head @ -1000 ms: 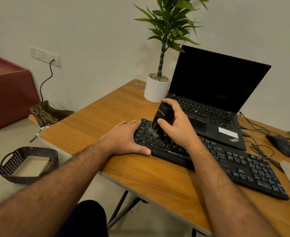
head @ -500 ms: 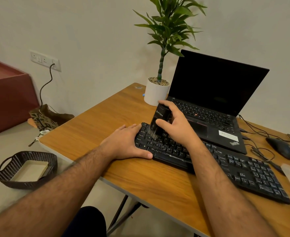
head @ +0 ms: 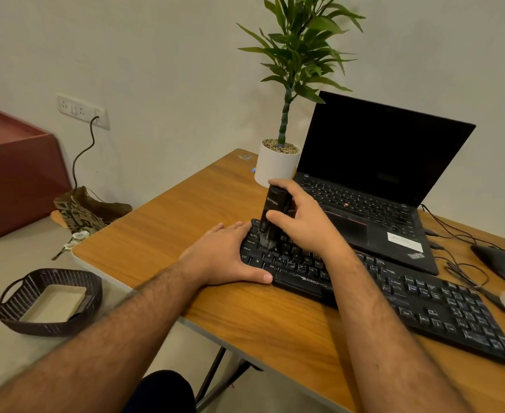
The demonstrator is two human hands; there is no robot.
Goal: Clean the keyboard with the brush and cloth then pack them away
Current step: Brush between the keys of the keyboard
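In the head view, a black keyboard (head: 394,296) is seen lying slantwise on the wooden counter (head: 185,216), its left end nearest the centre of the picture. The brush (head: 273,214), a dark upright block with bristles at its lower end, is held over the left part of the keyboard, and its bristles are pressed down among the keys there. The right hand (head: 308,222) is wrapped round the brush: the thumb is laid across its near face and the fingers are curled over its top and far side, so the grip is clenched on the brush. The left hand (head: 224,254) is laid flat at the keyboard's left end, its fingers straight and resting on the edge, the thumb stretched along the front rim; its grip is released and nothing is held in it. Just behind the keyboard an open black laptop (head: 373,180) with a dark screen is placed, and beside it to the left a potted plant (head: 276,166) in a white pot is set. A black mouse (head: 498,263) with its cable is seen at the right. On the floor to the left a dark woven basket (head: 9,317) is placed.
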